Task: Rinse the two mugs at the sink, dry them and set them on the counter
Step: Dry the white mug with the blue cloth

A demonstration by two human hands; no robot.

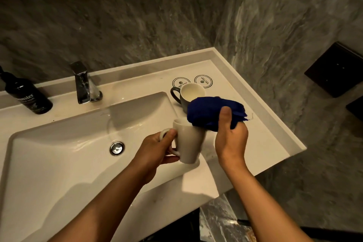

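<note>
Left grip (pixel 157 148) clasps the white mug (pixel 189 141) by its handle; right grip (pixel 230 135) clutches the blue cloth (pixel 212 111) at its rim.

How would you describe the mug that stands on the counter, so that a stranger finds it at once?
Start at the chrome faucet and look right along the white counter. The dark grey mug stands there beside two round printed coasters, partly behind the blue cloth. Unlike the white mug, nobody holds it.

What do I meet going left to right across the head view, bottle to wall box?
black bottle → tap → drain plug → left hand → white mug → right hand holding the blue cloth → black wall box. The grey mug overlaps the cloth, so left out.
</note>
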